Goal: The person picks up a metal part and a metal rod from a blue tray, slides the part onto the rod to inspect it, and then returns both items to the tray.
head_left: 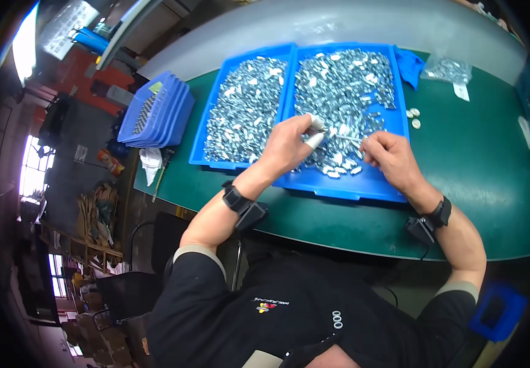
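Observation:
Over the right-hand blue tray [403,116], heaped with small shiny metal parts [344,76], both my hands are working close together. My left hand [286,144] wears white covers on its thumb and forefinger, which pinch a small metal part [322,131]. My right hand [394,161] is closed, thumb against the fingers, near the tray's right side. From its fingertips a thin, light, rod-like thing [352,139] points toward the left hand; its exact kind is too small to make out. A few loose parts [335,168] lie at the tray's near end.
Another blue tray [198,147] of metal parts stands alongside on the left. Nested blue baskets [176,116] sit at the green table's [461,184] left end. Right of the trays are a blue cloth [408,66], a clear bag [448,69] and small round pieces [415,123].

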Motion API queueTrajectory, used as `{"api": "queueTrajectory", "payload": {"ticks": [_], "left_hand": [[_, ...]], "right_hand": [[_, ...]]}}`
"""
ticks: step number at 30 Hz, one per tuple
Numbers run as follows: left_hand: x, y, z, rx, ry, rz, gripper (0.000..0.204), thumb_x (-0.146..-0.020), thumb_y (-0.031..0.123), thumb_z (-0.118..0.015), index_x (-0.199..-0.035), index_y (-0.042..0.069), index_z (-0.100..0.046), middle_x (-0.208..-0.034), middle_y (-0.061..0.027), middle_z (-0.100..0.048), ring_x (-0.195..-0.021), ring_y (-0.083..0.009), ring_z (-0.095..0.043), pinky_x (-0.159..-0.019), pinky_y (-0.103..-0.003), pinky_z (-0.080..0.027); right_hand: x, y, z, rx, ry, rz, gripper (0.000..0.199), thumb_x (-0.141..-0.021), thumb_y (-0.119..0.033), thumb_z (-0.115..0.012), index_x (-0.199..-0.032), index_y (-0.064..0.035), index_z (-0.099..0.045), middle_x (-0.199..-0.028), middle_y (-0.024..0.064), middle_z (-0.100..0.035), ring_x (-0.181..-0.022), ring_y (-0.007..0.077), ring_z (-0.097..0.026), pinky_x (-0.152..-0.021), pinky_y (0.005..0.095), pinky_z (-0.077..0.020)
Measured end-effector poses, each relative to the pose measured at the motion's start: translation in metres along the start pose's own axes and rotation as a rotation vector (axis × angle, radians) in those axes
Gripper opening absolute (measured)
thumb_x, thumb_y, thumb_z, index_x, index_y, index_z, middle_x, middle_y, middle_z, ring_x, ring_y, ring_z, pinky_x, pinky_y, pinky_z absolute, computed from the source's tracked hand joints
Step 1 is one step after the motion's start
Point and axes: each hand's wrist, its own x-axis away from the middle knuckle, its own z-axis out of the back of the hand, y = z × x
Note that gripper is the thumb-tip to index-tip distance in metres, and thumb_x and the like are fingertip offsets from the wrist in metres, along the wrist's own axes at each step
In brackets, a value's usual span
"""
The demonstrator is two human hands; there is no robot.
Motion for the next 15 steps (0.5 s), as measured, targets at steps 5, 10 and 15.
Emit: {"api": "queueTrajectory", "payload": {"ticks": [5, 10, 15], "left_hand": [[0.013, 0.012, 0.004, 0.0, -0.029, -0.008, 0.019, -0.085, 0.003, -0.077, -0.102, 0.002, -0.069, -0.092, -0.01, -0.073, -0.086, -0.0182, -0.071, -0.076, -0.031, -0.056], [0.014, 0.012, -0.001, -0.01, -0.004, -0.109, 0.018, -0.084, 0.001, -0.077, -0.101, 0.002, -0.069, -0.09, -0.0095, -0.071, -0.083, -0.0192, -0.07, -0.074, -0.031, -0.055], [0.016, 0.018, 0.0, -0.164, 0.029, -0.235, 0.017, -0.082, 0.001, -0.078, -0.096, 0.003, -0.068, -0.088, -0.0101, -0.069, -0.083, -0.0261, -0.069, -0.072, -0.035, -0.054]], "right_hand": [[-0.004, -0.007, -0.002, -0.008, -0.014, 0.005, 0.027, -0.102, -0.022, -0.06, -0.088, -0.0004, -0.07, -0.075, 0.002, -0.066, -0.068, 0.0074, -0.058, -0.062, 0.0247, -0.0466], [-0.001, -0.001, 0.0, 0.034, -0.037, -0.007, 0.028, -0.101, -0.023, -0.061, -0.087, -0.0001, -0.069, -0.073, 0.0017, -0.066, -0.067, 0.0071, -0.058, -0.061, 0.025, -0.0457], [0.004, -0.002, -0.002, 0.067, -0.023, 0.037, 0.029, -0.1, -0.024, -0.062, -0.085, 0.0001, -0.069, -0.071, 0.0018, -0.065, -0.066, 0.0072, -0.057, -0.059, 0.0258, -0.0446]]}}
